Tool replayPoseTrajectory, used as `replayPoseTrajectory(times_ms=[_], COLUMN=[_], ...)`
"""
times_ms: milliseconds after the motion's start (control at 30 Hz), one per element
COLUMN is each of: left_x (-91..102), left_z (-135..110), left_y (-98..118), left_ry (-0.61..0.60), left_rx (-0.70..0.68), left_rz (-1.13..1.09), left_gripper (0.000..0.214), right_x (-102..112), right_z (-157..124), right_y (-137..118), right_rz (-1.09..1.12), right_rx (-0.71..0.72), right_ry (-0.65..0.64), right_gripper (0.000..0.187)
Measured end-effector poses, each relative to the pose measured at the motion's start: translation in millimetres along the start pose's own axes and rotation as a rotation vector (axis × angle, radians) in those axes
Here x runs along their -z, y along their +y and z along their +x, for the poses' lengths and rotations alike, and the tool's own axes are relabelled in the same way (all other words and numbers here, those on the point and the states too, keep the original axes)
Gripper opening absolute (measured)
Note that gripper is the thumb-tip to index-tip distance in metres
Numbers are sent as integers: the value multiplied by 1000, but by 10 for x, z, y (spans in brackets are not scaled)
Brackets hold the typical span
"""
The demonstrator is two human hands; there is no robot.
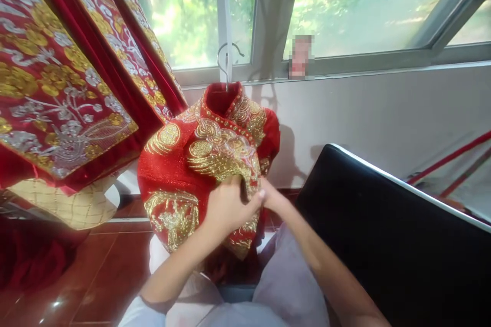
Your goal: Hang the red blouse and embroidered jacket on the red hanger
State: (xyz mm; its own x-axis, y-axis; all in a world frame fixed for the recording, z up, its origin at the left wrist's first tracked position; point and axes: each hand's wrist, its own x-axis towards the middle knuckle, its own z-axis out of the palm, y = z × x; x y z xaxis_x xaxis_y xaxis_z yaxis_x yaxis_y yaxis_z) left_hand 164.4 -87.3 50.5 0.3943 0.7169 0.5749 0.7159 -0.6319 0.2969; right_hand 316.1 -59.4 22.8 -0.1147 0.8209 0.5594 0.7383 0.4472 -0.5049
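A red jacket (180, 179) with dense gold embroidery and a high collar hangs from a metal hanger hook (226, 59) caught on the window frame. My left hand (226, 207) is curled into the gold-worked front panel, gathering the cloth. My right hand (274, 196) meets it from the right, its fingers partly hidden behind the same panel. Both hands are at the middle of the jacket, well below the collar.
Red and gold embroidered garments (49, 76) hang close on the left, above a woven tan piece (65, 204). A large black panel (383, 214) slants in on the right. Below lies a red-brown tiled floor (111, 276); behind stand a wall and window.
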Motion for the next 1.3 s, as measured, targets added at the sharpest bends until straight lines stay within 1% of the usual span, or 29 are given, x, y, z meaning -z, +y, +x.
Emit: replayPoseTrajectory(times_ms=[33,67,100,133,167,200,233,267,333,367,400,433,467,533,567,600,667,767,833,867,933,1000,1033,1067,1100,1167,1200,1233,1300], left_x=[179,374,573,761,926,1058,1151,1207,1226,1209,1188,1171,1164,1187,1211,1237,1272,1253,1220,1210,1216,1240,1249,1249,1238,1182,1141,1097,1019], left_z=[12,44,100,180,281,396,513,620,773,815,839,853,869,933,990,1061,1229,1450,1543,1573,1599,1574,1543,1503,1458,1385,1371,1378,1459], left_y=[-78,-170,-271,-380,-493,-607,-719,-823,-992,-1051,-1093,-1120,-1139,-1170,-1191,-1221,-1311,-1498,-1614,-1654,-1672,-1604,-1545,-1481,-1418,-1324,-1301,-1295,-1322], left_ry=[19,95,210,319,375,367,314,219,52,12,8,31,61,90,80,48,-77,-312,-437,-475,-482,-349,-271,-202,-145,-77,-50,-16,46], left_rx=[-17,-51,-59,-27,37,94,107,94,83,76,70,64,55,62,85,116,193,287,321,311,228,95,40,-2,-27,-34,-30,-25,-18], left_rz=[-4,7,67,157,237,281,295,284,249,240,240,242,233,166,107,30,-165,-477,-581,-570,-400,-132,-14,81,153,251,281,293,256], left_gripper=[32,34,35,35,40,52,63,69,69,66,63,59,54,48,51,57,64,62,62,63,64,60,57,54,52,47,44,42,41], right_x=[197,412,630,833,1004,1131,1204,1222,1116,1013,894,770,651,450,372,307,212,177,270,356,588,842,956,1051,1124,1198,1202,1191,1140], right_z=[55,137,245,376,524,679,830,967,1161,1210,1226,1213,1175,1052,978,902,750,546,456,439,476,611,704,804,900,1042,1077,1086,1047], right_y=[93,206,336,478,625,771,908,1029,1197,1237,1248,1233,1198,1094,1039,991,929,929,951,952,907,797,726,654,587,493,471,464,490], right_rz=[39,123,183,177,137,132,155,197,307,347,359,346,314,225,186,160,128,100,73,51,-22,-102,-106,-75,-21,72,106,132,195], right_rx=[17,8,-43,-49,-48,-47,-55,-53,-68,-94,-138,-190,-244,-313,-312,-290,-210,-131,-183,-221,-251,-173,-117,-65,-28,-6,-11,-21,-37], right_ry=[-46,-73,115,351,497,560,540,499,334,273,267,316,410,666,773,850,940,966,938,902,814,728,654,535,376,71,-19,-51,6], right_gripper=[24,27,28,29,32,35,37,39,40,42,46,54,62,71,72,71,65,59,58,58,51,41,38,36,37,42,45,49,53])
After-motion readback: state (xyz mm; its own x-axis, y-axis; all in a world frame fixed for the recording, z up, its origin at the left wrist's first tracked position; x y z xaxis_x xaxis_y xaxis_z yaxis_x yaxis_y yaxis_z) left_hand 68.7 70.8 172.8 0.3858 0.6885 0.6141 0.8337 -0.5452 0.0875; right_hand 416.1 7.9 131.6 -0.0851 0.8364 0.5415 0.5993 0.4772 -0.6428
